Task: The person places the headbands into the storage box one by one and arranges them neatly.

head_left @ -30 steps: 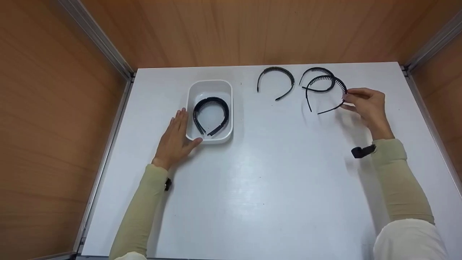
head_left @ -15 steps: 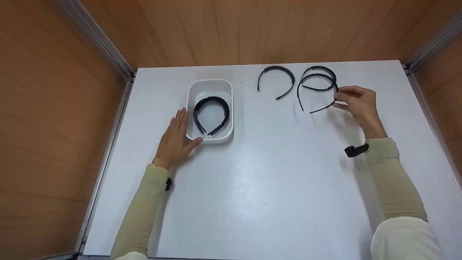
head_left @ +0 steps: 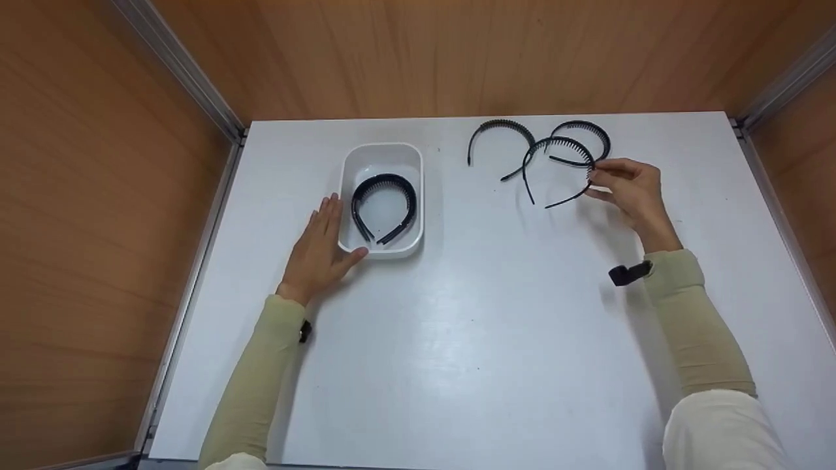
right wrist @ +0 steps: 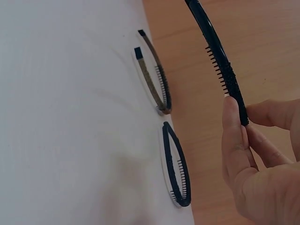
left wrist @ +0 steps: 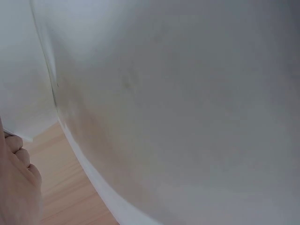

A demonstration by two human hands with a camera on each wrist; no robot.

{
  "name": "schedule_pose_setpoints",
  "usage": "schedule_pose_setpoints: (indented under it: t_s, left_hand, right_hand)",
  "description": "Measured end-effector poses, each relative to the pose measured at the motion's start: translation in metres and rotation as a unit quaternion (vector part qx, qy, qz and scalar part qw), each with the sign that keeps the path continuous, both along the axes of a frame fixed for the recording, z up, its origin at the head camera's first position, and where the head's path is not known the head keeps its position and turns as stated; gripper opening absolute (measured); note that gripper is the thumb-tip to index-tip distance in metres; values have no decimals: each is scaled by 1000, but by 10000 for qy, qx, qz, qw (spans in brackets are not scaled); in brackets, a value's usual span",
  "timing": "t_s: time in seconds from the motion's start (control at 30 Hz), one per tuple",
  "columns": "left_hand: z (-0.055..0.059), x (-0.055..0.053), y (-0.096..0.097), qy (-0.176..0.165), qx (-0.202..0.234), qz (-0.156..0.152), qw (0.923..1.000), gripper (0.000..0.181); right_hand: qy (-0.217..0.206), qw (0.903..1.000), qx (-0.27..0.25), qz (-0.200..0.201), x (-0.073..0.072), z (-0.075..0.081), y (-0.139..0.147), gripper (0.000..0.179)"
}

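My right hand [head_left: 632, 194] pinches a thin black toothed headband [head_left: 524, 171] by its right side, thumb against fingers, and holds it raised over the table. In the right wrist view the held headband [right wrist: 216, 49] rises from between thumb and fingers [right wrist: 233, 136]. Behind it, two more headbands lie at the table's back: a left one [head_left: 501, 123] and a black right one [head_left: 604, 136], which the held one overlaps in the head view. My left hand [head_left: 315, 251] rests with straight fingers along the left side of a white tub [head_left: 418, 156]. Inside the tub sit stacked black headbands [head_left: 406, 189].
The white table [head_left: 457, 365] is bordered by wood-panel walls [head_left: 457, 59] at the back and both sides, with metal rails [head_left: 189, 72] at the corners. A black wrist camera [head_left: 627, 274] sits at my right cuff.
My right hand has moved left with the pinched headband, from in front of the right headband to a spot between the two lying ones. The left hand and tub stay put.
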State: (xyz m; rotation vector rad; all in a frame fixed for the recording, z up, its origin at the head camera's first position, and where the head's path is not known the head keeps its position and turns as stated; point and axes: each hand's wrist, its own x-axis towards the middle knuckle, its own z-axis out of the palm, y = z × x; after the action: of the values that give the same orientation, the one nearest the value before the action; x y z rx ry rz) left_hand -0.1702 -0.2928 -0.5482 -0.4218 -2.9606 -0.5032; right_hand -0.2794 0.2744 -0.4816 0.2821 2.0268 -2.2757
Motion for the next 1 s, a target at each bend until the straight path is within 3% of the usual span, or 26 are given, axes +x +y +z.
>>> schedule_pose_setpoints:
  t_s: [0.43,1.0]
  left_hand:
    - [0,1,2,145,-10,-92,9999,110]
    - [1,-1,4,-25,-35,-103,9999,109]
  right_hand:
    - [-33,9991,337,261,0,-3,-28,35]
    - [63,9988,92,475,-1,-5,-64,30]
